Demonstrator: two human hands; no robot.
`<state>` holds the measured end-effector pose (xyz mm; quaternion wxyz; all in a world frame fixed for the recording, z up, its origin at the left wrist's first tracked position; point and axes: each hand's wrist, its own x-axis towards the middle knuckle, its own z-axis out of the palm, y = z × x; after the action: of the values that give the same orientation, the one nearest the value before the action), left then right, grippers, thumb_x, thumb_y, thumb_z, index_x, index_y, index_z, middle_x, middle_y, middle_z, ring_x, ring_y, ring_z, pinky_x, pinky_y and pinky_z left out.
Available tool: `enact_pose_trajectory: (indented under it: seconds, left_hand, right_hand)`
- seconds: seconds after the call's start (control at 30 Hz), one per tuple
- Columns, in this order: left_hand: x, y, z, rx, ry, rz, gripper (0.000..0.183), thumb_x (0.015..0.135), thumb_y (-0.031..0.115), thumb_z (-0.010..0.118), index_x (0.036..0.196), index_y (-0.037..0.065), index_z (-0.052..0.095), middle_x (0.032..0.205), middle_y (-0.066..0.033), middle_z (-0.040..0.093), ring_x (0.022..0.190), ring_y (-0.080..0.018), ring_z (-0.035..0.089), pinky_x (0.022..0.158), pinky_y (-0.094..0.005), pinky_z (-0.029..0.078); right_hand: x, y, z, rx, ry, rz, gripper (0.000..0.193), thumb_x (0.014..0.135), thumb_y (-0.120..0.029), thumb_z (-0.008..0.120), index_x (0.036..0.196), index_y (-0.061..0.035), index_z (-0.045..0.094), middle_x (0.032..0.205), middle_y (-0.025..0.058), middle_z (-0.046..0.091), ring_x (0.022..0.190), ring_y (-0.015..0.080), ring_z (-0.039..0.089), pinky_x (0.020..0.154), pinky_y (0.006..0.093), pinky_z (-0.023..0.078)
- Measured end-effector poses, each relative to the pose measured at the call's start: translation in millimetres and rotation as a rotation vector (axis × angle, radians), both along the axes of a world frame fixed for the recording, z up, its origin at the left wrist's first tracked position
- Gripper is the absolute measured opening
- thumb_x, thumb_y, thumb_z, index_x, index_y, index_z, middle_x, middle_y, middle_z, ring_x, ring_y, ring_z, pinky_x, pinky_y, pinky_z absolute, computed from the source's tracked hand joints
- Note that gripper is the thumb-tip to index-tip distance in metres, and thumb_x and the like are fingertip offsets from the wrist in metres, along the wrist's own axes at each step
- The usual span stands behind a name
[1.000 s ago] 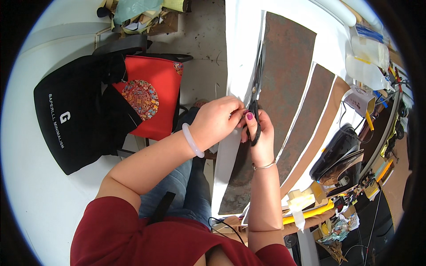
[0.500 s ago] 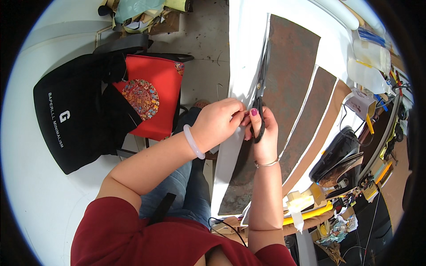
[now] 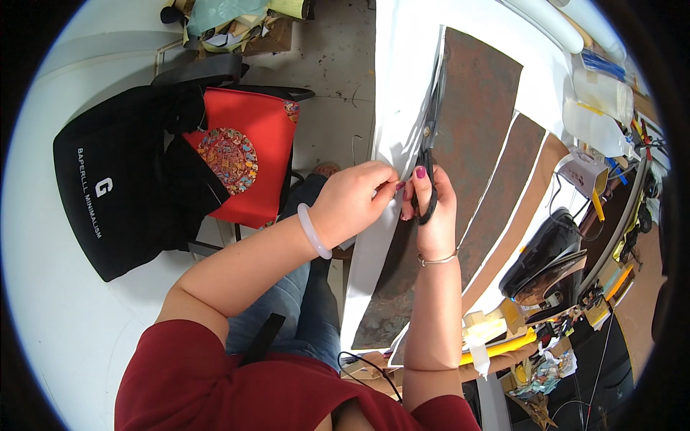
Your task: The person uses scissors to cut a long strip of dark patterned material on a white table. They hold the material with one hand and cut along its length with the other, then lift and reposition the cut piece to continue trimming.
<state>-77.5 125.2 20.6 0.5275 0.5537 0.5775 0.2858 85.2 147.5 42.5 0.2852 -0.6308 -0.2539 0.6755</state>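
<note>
My right hand grips a pair of black scissors by the handles, its thumb on top. The blades point away from me and look nearly closed along the left edge of a long dark brown mottled sheet. My left hand is pinched shut just left of the scissor handles, above the sheet's white margin. Whatever its fingertips hold is too small to make out. A narrower mottled strip and a plain brown strip lie to the right.
At the left stands a chair with a red cushion and a black bag. Plastic bottles, a black bag-like object and tools crowd the table's right side. A yellow bar lies near me. Scraps are heaped at the far left.
My right hand and the scissors have shifted slightly right, a little apart from my left fingertips. The sheets have moved slightly right in view. My left hand has hardly moved.
</note>
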Motion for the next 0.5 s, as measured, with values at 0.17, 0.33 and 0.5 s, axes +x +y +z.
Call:
enact_pose_trajectory:
  seconds: [0.17, 0.33, 0.5]
  left_hand:
    - [-3, 5, 7, 0.050, 0.083, -0.057, 0.006, 0.094, 0.007, 0.064, 0.094, 0.002, 0.064, 0.086, -0.0153, 0.063, 0.075, -0.0341, 0.065, 0.067, -0.0407, 0.052]
    - [-17, 51, 10, 0.313, 0.200, 0.096, 0.007, 0.095, 0.002, 0.061, 0.102, 0.001, 0.062, 0.092, -0.0159, 0.061, 0.080, -0.0341, 0.064, 0.071, -0.0410, 0.052]
    - [-17, 161, -16, 0.777, 0.399, 0.131, 0.029, 0.093, 0.003, 0.065, 0.121, 0.006, 0.066, 0.115, -0.0126, 0.065, 0.107, -0.0310, 0.065, 0.093, -0.0437, 0.050]
  right_hand:
    - [2, 1, 2, 0.010, 0.020, 0.023, 0.032, 0.102, -0.032, 0.067, 0.093, -0.0052, 0.053, 0.071, 0.0012, 0.057, 0.052, 0.0081, 0.050, 0.050, 0.0231, 0.042]
    - [5, -1, 0, 0.005, 0.014, 0.057, 0.037, 0.102, -0.039, 0.065, 0.093, -0.0056, 0.053, 0.072, 0.0013, 0.057, 0.053, 0.0089, 0.051, 0.051, 0.0232, 0.041]
    - [7, -1, -1, 0.025, 0.000, 0.102, 0.044, 0.102, -0.049, 0.061, 0.093, -0.0069, 0.055, 0.075, 0.0009, 0.057, 0.055, 0.0091, 0.052, 0.052, 0.0232, 0.039]
